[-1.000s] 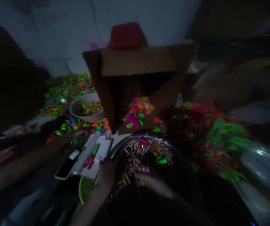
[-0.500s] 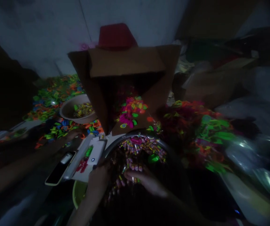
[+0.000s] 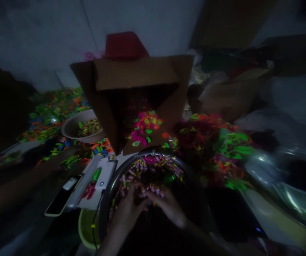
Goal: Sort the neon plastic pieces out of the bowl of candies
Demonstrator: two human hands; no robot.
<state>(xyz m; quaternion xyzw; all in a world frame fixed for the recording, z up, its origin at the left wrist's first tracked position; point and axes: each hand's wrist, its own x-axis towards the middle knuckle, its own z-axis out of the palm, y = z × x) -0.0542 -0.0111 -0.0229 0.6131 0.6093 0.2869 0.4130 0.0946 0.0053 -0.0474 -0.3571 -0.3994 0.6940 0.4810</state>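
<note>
Both my hands are inside a round metal bowl [image 3: 115, 177] filled with small wrapped coloured pieces [image 3: 153, 165]. My left hand [image 3: 127, 209] is at the bowl's near left with its fingers curled down into the pieces; what they hold is hidden. My right hand [image 3: 167, 206] lies beside it, fingers stretched out over the pieces, fingertips meeting the left hand. The light is dim and the picture is blurred.
An open cardboard box [image 3: 134, 74] with a red tub [image 3: 123, 46] on top stands behind the bowl. Bright plastic bits are heaped at right [image 3: 219, 142] and left [image 3: 54, 110]. Another person's arm [image 3: 22, 181] reaches in at left, near a phone [image 3: 59, 201], a white device [image 3: 99, 176], a beige bowl [image 3: 73, 124] and a green bowl [image 3: 85, 227].
My left hand has moved from the bowl's left rim into the pieces and met my right hand. The view has shifted to the right, so everything sits further left.
</note>
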